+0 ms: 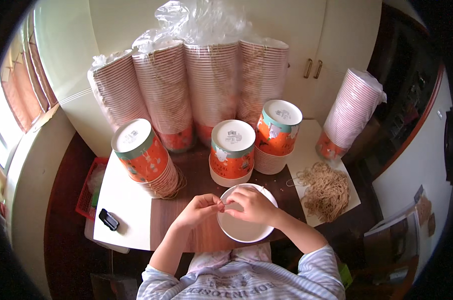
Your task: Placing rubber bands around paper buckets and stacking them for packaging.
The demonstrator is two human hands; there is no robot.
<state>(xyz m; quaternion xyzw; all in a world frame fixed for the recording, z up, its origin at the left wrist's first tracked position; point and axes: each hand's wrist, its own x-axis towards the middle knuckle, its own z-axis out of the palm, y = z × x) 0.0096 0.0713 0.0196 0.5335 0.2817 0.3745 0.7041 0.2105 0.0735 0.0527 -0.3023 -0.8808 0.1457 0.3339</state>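
Note:
A white paper bucket [246, 231] stands with its mouth up at the near edge of the table. Over its left rim, my left hand [200, 209] is closed in a pinch. My right hand [250, 204] reaches across the bucket, its fingers also pinched, and meets the left fingertips. Whatever lies between them is too small to make out. Beyond the bucket, an orange and teal paper bucket [231, 162] sits upside down on a short stack. To the right lies a heap of tan cord loops [329, 192].
More upside-down bucket stacks stand left [146, 159] and right [278, 140]. Tall plastic-wrapped bucket stacks [211, 85] line the back, with another wrapped stack [350, 112] at far right. A small black case [108, 220] lies on the table's left; a red basket [90, 192] is beside it.

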